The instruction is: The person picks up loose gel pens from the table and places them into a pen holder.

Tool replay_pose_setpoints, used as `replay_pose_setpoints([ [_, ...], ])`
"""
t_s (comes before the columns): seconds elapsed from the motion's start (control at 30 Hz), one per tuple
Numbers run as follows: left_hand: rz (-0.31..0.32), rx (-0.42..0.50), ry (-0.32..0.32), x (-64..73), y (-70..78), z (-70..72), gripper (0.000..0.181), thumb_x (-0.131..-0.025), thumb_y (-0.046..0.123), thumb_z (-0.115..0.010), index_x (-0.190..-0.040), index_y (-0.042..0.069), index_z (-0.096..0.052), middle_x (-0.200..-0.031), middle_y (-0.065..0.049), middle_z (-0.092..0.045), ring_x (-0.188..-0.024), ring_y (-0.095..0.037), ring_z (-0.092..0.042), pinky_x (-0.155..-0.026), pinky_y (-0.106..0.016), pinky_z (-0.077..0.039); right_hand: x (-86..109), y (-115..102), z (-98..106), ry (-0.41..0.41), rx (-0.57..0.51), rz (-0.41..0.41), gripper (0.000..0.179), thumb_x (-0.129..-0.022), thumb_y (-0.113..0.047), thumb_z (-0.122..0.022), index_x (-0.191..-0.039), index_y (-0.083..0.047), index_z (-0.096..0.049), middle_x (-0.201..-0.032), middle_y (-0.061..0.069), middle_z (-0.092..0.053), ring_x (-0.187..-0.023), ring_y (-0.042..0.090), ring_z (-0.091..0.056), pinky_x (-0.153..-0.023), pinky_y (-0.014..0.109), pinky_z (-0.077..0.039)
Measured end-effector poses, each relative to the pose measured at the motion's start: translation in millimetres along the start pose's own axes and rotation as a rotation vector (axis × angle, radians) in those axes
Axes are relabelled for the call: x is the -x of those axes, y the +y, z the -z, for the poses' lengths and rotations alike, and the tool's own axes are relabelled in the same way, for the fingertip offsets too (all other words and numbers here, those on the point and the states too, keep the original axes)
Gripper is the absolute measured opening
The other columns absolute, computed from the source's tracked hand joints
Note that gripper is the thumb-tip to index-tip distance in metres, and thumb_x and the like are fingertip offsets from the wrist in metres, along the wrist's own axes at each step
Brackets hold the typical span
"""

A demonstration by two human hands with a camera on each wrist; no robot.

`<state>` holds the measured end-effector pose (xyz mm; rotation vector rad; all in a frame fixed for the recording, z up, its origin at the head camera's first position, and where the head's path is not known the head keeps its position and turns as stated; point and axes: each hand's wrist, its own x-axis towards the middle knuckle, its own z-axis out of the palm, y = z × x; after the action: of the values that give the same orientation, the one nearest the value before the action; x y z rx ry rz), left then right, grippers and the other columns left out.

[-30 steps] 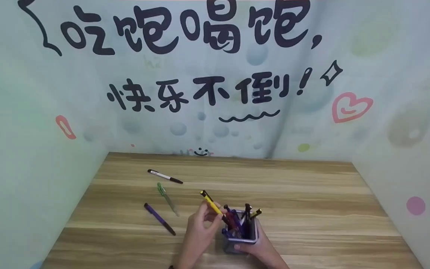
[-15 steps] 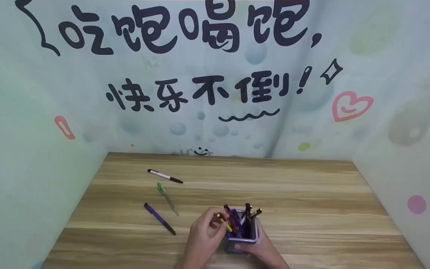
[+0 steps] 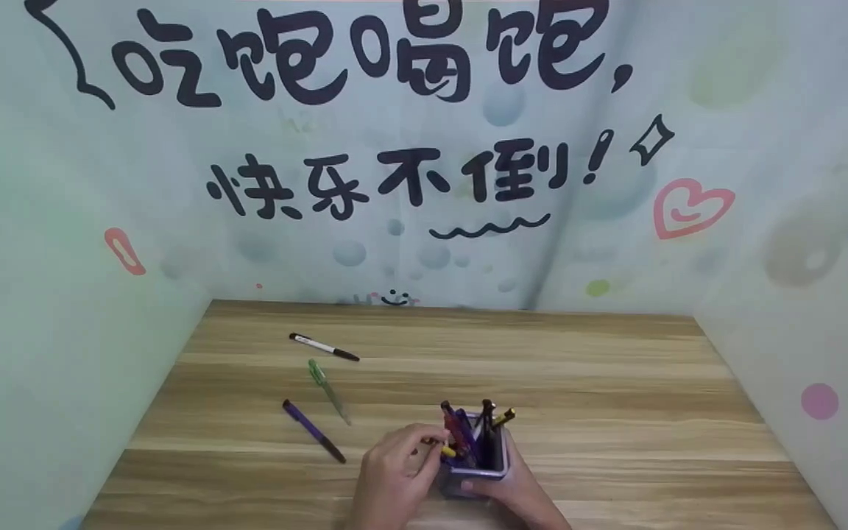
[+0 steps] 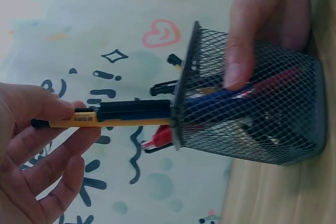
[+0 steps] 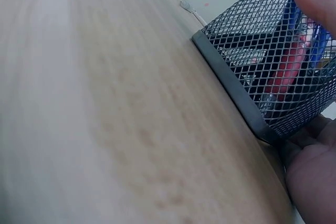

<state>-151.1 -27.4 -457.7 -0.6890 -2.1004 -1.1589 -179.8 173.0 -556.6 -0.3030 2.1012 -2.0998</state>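
Standing on a wooden table (image 3: 615, 383) before painted walls, hands grip yellow pen (image 4: 105, 120) and mesh holder (image 4: 252, 114).

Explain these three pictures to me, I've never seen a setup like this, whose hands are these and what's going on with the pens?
No machine here: a person wears three cameras, one on the head and one on each wrist. The head view looks down at a wooden table set between decorated walls. The left hand pinches a yellow pen whose lower part is already inside a black mesh pen holder; the left wrist view shows this close up and turned sideways. The right hand grips the holder's side, as the right wrist view shows from low beside the table. Several other pens stand in the holder. Three more lie loose on the table to the left: a black and white marker, a green pen and a purple pen.
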Motion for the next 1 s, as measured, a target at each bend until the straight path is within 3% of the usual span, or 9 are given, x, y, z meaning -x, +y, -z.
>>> replay_pose_setpoints([
  [0.13, 0.008, -0.026, 0.032, -2.9, 1.5, 2.2, 0.023, -0.074, 0.0, -0.072, -0.09, 0.015, -0.067, -0.088, 0.009, -0.069, -0.075, -0.005, -0.064, -0.067, -0.02, -0.052, -0.4, -0.2, 0.3, 0.011, 0.022, -0.002, 0.092, -0.068, -0.003, -0.078, -0.14, -0.005, -0.02, -0.142, 0.02, -0.038, -0.12, 0.017, -0.049, -0.098, 0.019, -0.036],
  [0.23, 0.048, -0.058, 0.003, -4.2, 1.3, 0.4, 0.021, -0.076, 0.002, -0.071, -0.09, 0.017, -0.067, -0.088, 0.009, -0.07, -0.075, -0.005, -0.064, -0.066, -0.021, -0.052, -0.5, -0.6, 0.4, 0.021, 0.054, -0.019, 0.092, -0.068, -0.006, -0.079, -0.14, -0.005, -0.021, -0.141, 0.018, -0.04, -0.12, 0.019, -0.047, -0.098, 0.019, -0.035],
  [0.33, 0.128, -0.048, -0.079, -5.2, -0.5, -3.2, 0.019, -0.079, 0.004, -0.069, -0.092, 0.017, -0.067, -0.09, 0.008, -0.07, -0.078, -0.007, -0.064, -0.068, -0.024, -0.053, -0.6, -1.5, 0.0, 0.019, 0.054, -0.034, 0.093, -0.068, -0.006, -0.079, -0.14, -0.005, -0.02, -0.142, 0.018, -0.039, -0.121, 0.022, -0.046, -0.099, 0.019, -0.034],
  [0.47, 0.275, 0.039, -0.207, -5.3, -8.3, -9.6, 0.012, -0.086, 0.011, -0.063, -0.097, 0.016, -0.065, -0.094, 0.005, -0.07, -0.082, -0.009, -0.065, -0.071, -0.025, -0.054, -0.2, -2.0, -0.3, 0.012, 0.028, -0.053, 0.093, -0.069, -0.006, -0.078, -0.141, -0.006, -0.019, -0.142, 0.018, -0.038, -0.121, 0.022, -0.048, -0.098, 0.021, -0.036],
  [0.57, 0.339, 0.082, -0.255, -4.6, -15.5, -16.6, 0.012, -0.091, 0.021, -0.056, -0.099, 0.016, -0.064, -0.096, 0.003, -0.069, -0.081, -0.008, -0.064, -0.071, -0.023, -0.053, 0.5, -2.2, 0.4, 0.016, 0.032, -0.05, 0.093, -0.069, -0.007, -0.078, -0.141, -0.006, -0.019, -0.142, 0.019, -0.038, -0.121, 0.022, -0.048, -0.098, 0.02, -0.036],
  [0.67, 0.35, 0.078, -0.269, -4.0, -20.6, -24.0, 0.018, -0.093, 0.027, -0.052, -0.1, 0.014, -0.063, -0.095, 0.001, -0.069, -0.077, -0.008, -0.062, -0.068, -0.022, -0.051, 1.2, -2.1, 0.8, 0.021, 0.055, -0.042, 0.093, -0.069, -0.009, -0.079, -0.141, -0.004, -0.019, -0.141, 0.02, -0.039, -0.121, 0.023, -0.048, -0.097, 0.019, -0.036],
  [0.8, 0.348, 0.079, -0.281, -4.1, -24.5, -28.5, 0.014, -0.091, 0.024, -0.056, -0.096, 0.013, -0.064, -0.094, 0.0, -0.066, -0.076, -0.008, -0.06, -0.068, -0.022, -0.051, 0.9, -1.0, 0.3, 0.013, 0.053, -0.036, 0.095, -0.069, -0.011, -0.079, -0.141, -0.004, -0.018, -0.141, 0.02, -0.039, -0.121, 0.023, -0.048, -0.097, 0.019, -0.037],
  [1.0, 0.382, 0.265, -0.296, -3.7, -36.6, -17.3, 0.016, -0.089, 0.024, -0.061, -0.099, 0.012, -0.066, -0.098, -0.002, -0.063, -0.084, -0.009, -0.059, -0.072, -0.025, -0.051, 0.4, 1.2, 1.0, -0.001, 0.031, 0.036, 0.092, -0.069, -0.006, -0.078, -0.141, -0.004, -0.02, -0.14, 0.02, -0.041, -0.119, 0.014, -0.051, -0.099, 0.019, -0.036],
])
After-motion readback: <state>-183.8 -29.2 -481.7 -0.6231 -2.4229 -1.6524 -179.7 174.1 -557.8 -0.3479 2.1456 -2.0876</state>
